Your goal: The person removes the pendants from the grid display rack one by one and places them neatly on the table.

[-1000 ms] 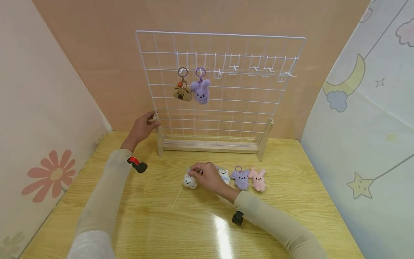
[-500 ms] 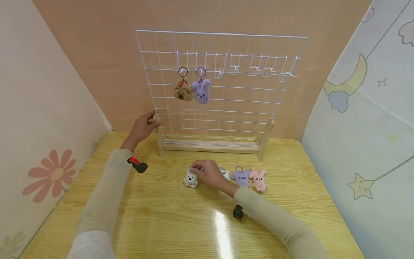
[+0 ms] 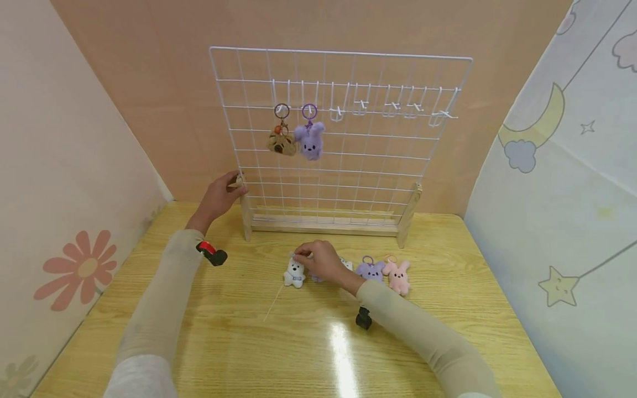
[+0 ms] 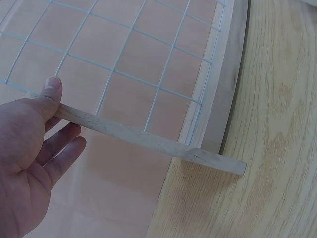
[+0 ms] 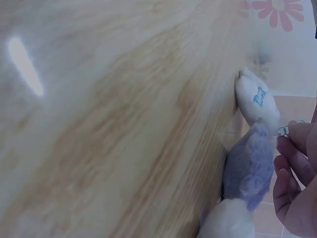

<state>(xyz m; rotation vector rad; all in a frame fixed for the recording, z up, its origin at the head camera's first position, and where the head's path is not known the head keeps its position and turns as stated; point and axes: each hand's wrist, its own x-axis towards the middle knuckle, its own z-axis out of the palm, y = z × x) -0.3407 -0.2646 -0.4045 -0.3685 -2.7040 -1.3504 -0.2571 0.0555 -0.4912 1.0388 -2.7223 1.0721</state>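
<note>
My left hand [image 3: 218, 197] grips the wooden side post [image 4: 129, 134] of a white wire grid rack, thumb on one side and fingers behind it. My right hand [image 3: 322, 262] pinches the small ring and chain [image 5: 283, 131] of a white plush bear keychain [image 3: 294, 274] between thumb and fingertips. The bear faces up, close over the table, with blue marking on its chest. Beside it, a purple plush keychain [image 5: 250, 166] lies partly hidden under my right hand in the head view. Another white plush [image 5: 229, 222] is largely covered by that hand too.
A purple bunny keychain [image 3: 370, 272] and a pink bunny keychain [image 3: 398, 277] lie to the right on the wooden table [image 3: 278, 342]. On the rack hang a brown plush keychain [image 3: 282, 143] and a purple bunny keychain [image 3: 311, 142]. Several bare hooks [image 3: 391, 106] continue rightward.
My right hand has shifted slightly up and right with the white bear, which has turned more upright and shows its whole body. The left hand stays on the post.
</note>
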